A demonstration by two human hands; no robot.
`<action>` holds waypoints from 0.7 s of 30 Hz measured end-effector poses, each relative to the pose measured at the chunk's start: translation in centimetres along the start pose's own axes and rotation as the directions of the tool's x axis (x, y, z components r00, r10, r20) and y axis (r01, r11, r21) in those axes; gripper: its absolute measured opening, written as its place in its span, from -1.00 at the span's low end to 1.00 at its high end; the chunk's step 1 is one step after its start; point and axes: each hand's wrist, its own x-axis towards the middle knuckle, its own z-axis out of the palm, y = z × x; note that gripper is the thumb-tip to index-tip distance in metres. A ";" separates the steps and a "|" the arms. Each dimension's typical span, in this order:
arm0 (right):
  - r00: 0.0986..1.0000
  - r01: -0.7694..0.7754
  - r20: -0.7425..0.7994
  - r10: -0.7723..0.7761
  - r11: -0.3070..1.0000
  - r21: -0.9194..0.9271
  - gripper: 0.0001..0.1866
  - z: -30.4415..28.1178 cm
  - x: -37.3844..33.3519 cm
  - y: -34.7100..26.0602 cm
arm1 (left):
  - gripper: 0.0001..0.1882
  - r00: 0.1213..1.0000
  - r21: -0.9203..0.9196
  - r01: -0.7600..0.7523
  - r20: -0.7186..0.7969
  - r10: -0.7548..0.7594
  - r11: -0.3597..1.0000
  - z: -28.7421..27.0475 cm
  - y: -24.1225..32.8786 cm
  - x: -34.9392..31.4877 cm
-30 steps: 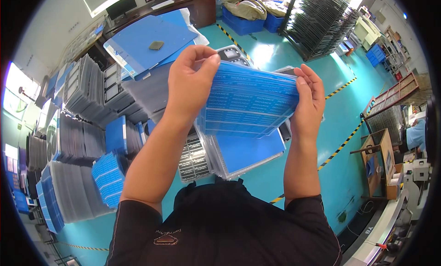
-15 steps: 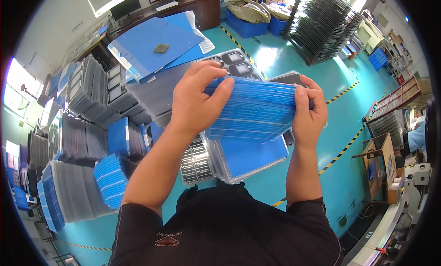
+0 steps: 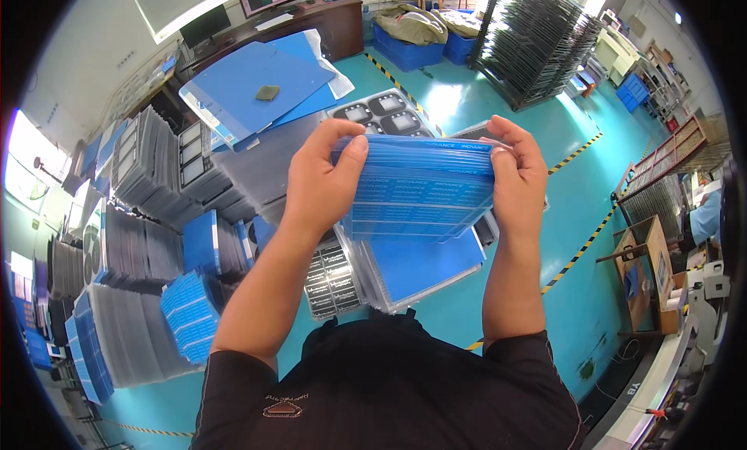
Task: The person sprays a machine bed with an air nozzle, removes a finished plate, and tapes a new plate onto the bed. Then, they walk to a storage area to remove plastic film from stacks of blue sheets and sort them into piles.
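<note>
Between my two hands hangs a stack of blue printed sheets (image 3: 420, 193), its upper edges fanned slightly apart. My left hand (image 3: 323, 170) pinches the upper left corner, thumb in front and fingers behind. At the upper right corner my right hand (image 3: 517, 170) grips the same stack with its thumb and bent fingers. Below the held stack lies a pile topped by a plain blue sheet (image 3: 424, 267). Beside that pile, to the left, rests a black sheet with white print (image 3: 331, 283).
Piles of clear and printed sheets (image 3: 144, 240) crowd the left. Large blue sheets (image 3: 249, 77) lie ahead under a small greenish block (image 3: 267, 93). A black drying rack (image 3: 537, 42) stands at the far right, blue bins (image 3: 408, 45) beside it. A person's blue sleeve (image 3: 704, 226) shows at right.
The blue stack has come slightly left and its top edges now lie more level and fanned. Both hands moved a little left with it, still gripping its corners.
</note>
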 end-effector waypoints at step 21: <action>0.962 0.034 0.248 -0.115 0.951 0.308 0.04 -1.8 -7.3 13.0 | 0.09 0.858 -0.562 0.479 0.463 -0.224 0.675 3.9 -12.6 -9.7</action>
